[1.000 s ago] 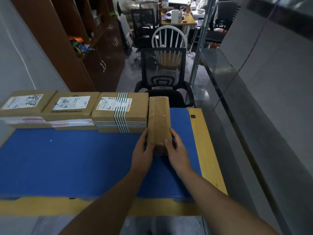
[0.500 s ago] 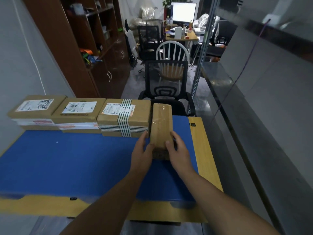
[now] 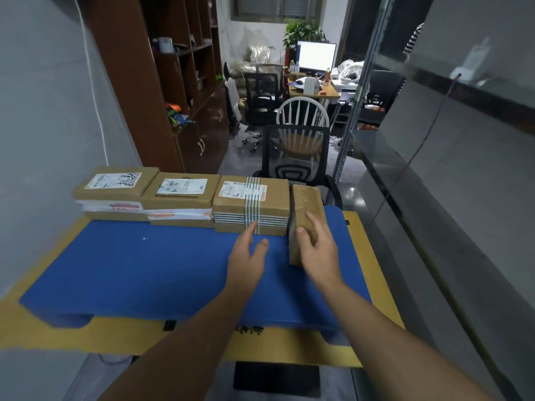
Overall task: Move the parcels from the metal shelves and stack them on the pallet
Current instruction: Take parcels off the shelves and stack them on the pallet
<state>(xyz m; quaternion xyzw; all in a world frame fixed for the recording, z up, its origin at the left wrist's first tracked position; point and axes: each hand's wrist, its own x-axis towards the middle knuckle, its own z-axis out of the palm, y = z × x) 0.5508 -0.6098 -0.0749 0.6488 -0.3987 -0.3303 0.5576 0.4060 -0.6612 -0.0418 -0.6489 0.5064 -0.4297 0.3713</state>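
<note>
**Change since 0.5 s ago**
- The view is tilting up, so more of the room is showing.
- The left hand [image 3: 246, 253] is coming off the narrow parcel [image 3: 304, 201] and hanging just left of the grip.
- The right hand [image 3: 317, 247] is staying on that parcel.
- The parcel is still lying on the pallet, in the same spot in the row.

**Surface and room**
- A glass partition [image 3: 434, 169] is running along the right of the grip.
- A brown cabinet [image 3: 162, 82] is standing well beyond the grip and to its left.
- The blue pallet [image 3: 144, 270] is spreading under the grip and away to its left, lying on a yellow board [image 3: 373, 256].
- A black mesh chair [image 3: 295, 160] is standing straight beyond the grip, with a white spindle chair [image 3: 302, 111] behind it.
- Farther off, a lit monitor [image 3: 317, 56] is sitting on a desk [image 3: 312, 92].
- 3 more parcels are lining the pallet's far edge, left of the grip and each touching the next:
  - the striped parcel [image 3: 252, 195], against the narrow parcel
  - the middle parcel [image 3: 182, 189]
  - the far-left parcel [image 3: 115, 183]

**Hands**
- The right hand is gripping the narrow parcel's near end, palm down. Its thumb is pressing on the near face and its fingers are curving over the top.
- The left hand is holding nothing, palm down over the pallet, with its fingers relaxed and slightly spread.
- The left fingertips are reaching the striped parcel's front. Whether they are touching it cannot be told.
</note>
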